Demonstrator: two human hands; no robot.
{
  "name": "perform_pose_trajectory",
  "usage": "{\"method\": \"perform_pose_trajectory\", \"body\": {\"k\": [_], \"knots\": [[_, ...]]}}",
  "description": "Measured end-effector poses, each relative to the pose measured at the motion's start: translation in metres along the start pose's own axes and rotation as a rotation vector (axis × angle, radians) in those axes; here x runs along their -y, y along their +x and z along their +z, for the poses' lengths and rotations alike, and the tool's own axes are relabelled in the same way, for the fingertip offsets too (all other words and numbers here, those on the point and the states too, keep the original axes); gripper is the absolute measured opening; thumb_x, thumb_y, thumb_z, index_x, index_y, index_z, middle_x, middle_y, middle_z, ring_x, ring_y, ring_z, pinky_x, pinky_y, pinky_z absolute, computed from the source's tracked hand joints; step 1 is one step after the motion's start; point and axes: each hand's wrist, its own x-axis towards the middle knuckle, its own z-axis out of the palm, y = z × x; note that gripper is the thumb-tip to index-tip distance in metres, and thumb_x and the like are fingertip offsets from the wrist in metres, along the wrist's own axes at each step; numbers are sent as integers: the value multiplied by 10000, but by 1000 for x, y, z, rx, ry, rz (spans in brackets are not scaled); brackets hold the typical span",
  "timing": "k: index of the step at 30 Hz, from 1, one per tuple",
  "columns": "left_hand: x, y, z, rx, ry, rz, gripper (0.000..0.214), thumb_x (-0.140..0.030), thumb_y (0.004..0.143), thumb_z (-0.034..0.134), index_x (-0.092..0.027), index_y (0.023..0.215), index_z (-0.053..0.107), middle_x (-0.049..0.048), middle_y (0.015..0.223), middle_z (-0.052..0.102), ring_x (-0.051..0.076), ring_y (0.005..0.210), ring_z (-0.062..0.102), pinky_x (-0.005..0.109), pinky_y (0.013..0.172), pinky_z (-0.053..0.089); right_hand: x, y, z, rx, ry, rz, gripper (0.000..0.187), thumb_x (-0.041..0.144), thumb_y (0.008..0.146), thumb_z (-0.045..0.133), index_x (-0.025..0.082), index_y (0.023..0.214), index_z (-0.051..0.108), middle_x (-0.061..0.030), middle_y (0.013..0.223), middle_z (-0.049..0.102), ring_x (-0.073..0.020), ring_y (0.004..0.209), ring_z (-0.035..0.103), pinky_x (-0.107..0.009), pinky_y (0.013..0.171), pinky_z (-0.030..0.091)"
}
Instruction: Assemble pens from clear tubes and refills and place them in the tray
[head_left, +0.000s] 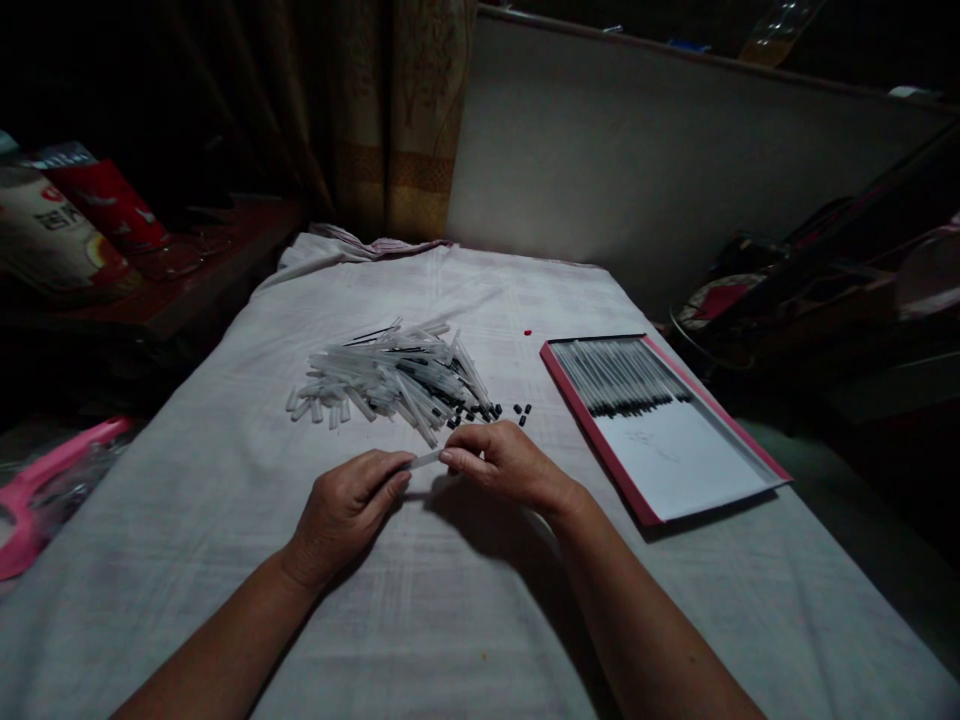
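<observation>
My left hand (346,508) and my right hand (501,462) both pinch one clear plastic pen tube (426,459) between them, just above the white cloth (450,600). Behind the hands lies a loose pile of clear pen tubes and refills (394,380), with short clear caps (319,408) at its left edge and small black end pieces (495,410) at its right. To the right, a flat red-rimmed tray (675,460) holds a neat row of finished pens (622,375) at its far end.
A tiny red bit (528,331) lies on the cloth behind the tray. A pink plastic object (45,480) sits off the left edge. Red and white packets (67,220) rest on a dark side table at the left. Bags (787,290) crowd the right side.
</observation>
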Motion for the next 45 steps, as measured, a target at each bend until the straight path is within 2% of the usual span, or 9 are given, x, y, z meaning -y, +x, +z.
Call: {"method": "perform_pose_trajectory", "body": {"k": [9,13,15,21,27,32,35,39,45], "knots": [[2,-1,2,-21,13,31,195,-267,939,598,-212,1081,720,41,931,772,155,838,730,216,769,556,-5,2,8,-12,54,-2,431,335,1007,450,172,643,614,16,582,572,-112,577,540,-225,584,350],[3,-1,2,-43,13,14,180,-257,945,592,-198,1060,717,38,919,767,145,825,727,206,759,552,-10,0,4,-34,193,-47,191,309,943,551,178,993,680,-3,766,668,-136,709,610,-227,647,421],[2,0,1,-41,14,14,177,-258,947,591,-191,1052,717,39,913,766,144,818,726,202,751,551,-13,0,3,-52,258,-74,204,255,884,610,181,1064,671,-15,850,692,-142,760,623,-233,676,446],[2,0,1,-40,32,21,195,-287,951,582,-204,1053,725,39,916,774,155,812,733,218,747,562,-11,1,5,-92,118,-83,106,215,877,600,187,861,701,-7,778,706,-132,716,614,-232,668,412],[2,-1,2,-29,55,55,183,-276,950,587,-202,1056,716,33,907,771,143,803,730,206,736,555,-8,2,10,-79,-75,-21,395,339,971,486,178,638,627,11,559,554,-119,566,503,-243,579,319],[1,0,0,-29,62,57,178,-268,956,575,-199,1050,710,32,903,767,142,799,727,206,733,551,-14,0,9,-57,174,-77,146,285,887,592,181,960,663,1,779,650,-139,711,581,-233,657,405],[2,0,1,-26,67,57,183,-271,957,571,-198,1048,712,33,901,769,145,798,729,212,735,554,-16,1,8,-66,219,-101,87,239,865,598,181,894,655,6,786,652,-132,725,578,-229,670,416],[1,0,1,-24,77,48,191,-283,962,562,-195,1042,711,41,901,770,149,799,729,219,736,557,-17,2,9,-70,92,-47,262,317,930,557,170,729,640,15,648,603,-114,632,539,-230,619,371],[1,0,2,-30,78,25,199,-298,959,558,-202,1034,716,38,882,769,153,772,728,222,713,556,-18,0,7,-54,182,-75,129,241,865,614,178,965,664,4,817,666,-135,748,593,-231,675,415]]}}
